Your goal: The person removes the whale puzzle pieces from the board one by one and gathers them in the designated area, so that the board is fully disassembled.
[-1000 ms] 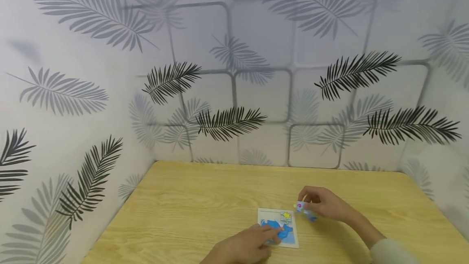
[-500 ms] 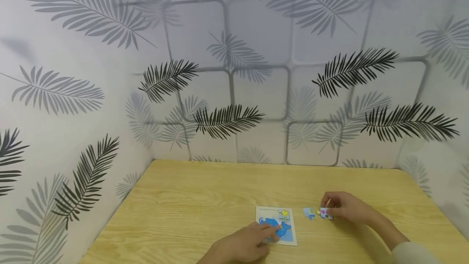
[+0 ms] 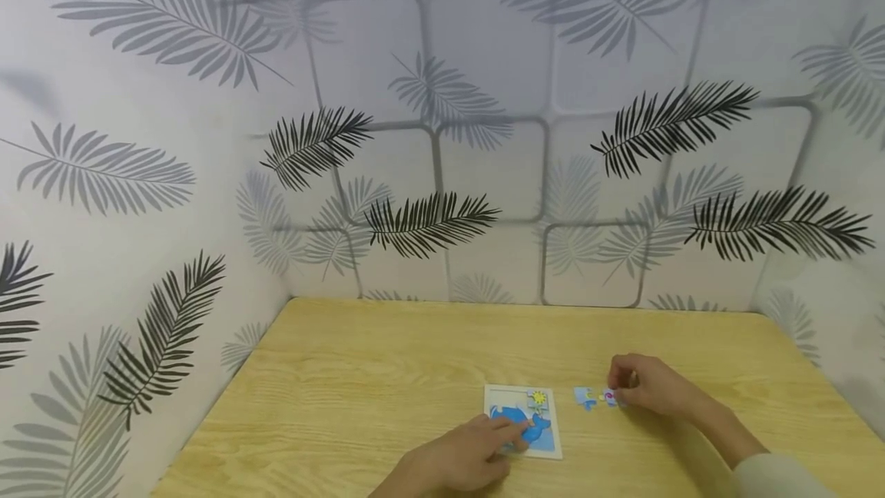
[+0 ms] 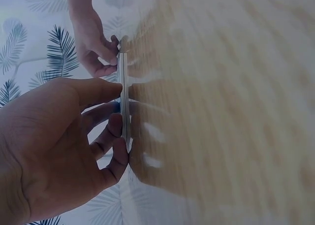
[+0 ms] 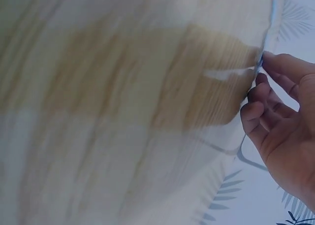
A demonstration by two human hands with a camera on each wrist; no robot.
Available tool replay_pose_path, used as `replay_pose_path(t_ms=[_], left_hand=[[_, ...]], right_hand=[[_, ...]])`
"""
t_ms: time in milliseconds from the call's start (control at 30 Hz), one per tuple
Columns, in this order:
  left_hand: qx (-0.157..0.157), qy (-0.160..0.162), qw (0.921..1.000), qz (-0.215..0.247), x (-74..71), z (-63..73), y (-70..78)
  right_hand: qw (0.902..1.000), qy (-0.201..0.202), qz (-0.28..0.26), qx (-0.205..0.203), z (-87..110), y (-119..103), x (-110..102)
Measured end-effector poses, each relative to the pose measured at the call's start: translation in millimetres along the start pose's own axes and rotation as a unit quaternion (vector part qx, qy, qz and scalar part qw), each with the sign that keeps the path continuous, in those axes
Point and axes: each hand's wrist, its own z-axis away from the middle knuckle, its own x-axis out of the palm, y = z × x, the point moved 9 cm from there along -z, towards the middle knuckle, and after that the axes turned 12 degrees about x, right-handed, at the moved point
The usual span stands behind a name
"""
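A white-framed jigsaw puzzle board (image 3: 557, 448) with a blue whale picture lies on the table. My left hand (image 3: 459, 452) rests on it, fingertips on the whale; in the left wrist view the left thumb (image 4: 106, 91) and fingers meet the board's thin edge. Farther right, my right hand (image 3: 653, 385) pinches a small puzzle piece (image 3: 610, 397) with a pink swirl, partly covered by the fingers. Just left of that lies a second light-blue puzzle piece (image 3: 585, 397). A piece with a yellow sun (image 3: 538, 399) sits at the board's upper right.
The wooden table (image 3: 359, 375) stretches left and behind the board. Its back edge meets a wall (image 3: 498, 267) with a leaf pattern, and another patterned wall (image 3: 124, 252) stands along the left side.
My right hand has moved right, away from the board, with the swirl piece. This uncovered the second piece on the table. The left hand has stayed on the board.
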Motion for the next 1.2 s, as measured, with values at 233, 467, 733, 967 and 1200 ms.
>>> replay_pose_path(t_ms=[233, 467, 733, 967, 1200], left_hand=[[0.006, -0.001, 1.0, 0.0, -1.4, -0.6, -0.1], [0.0, -0.004, 1.0, 0.003, -2.6, 0.6, -1.4], [-0.023, -0.008, 0.9993, 0.029, -0.2, 0.8, -2.9], [-0.015, -0.007, 0.9997, 0.016, -4.2, 0.8, -2.1], [-0.018, -0.009, 0.9996, 0.02, -1.4, 1.6, -1.8]], right_hand=[[0.9978, -0.002, -0.046, -0.047, -9.2, -30.5, 8.2], [0.9924, -0.043, -0.07, -0.092, -26.8, -74.3, 32.3], [0.9947, -0.078, -0.043, -0.051, -34.7, -88.2, 61.8], [0.9961, -0.064, -0.024, -0.055, -35.5, -91.7, 64.1], [0.9958, -0.052, -0.045, -0.061, -35.1, -86.7, 64.0]])
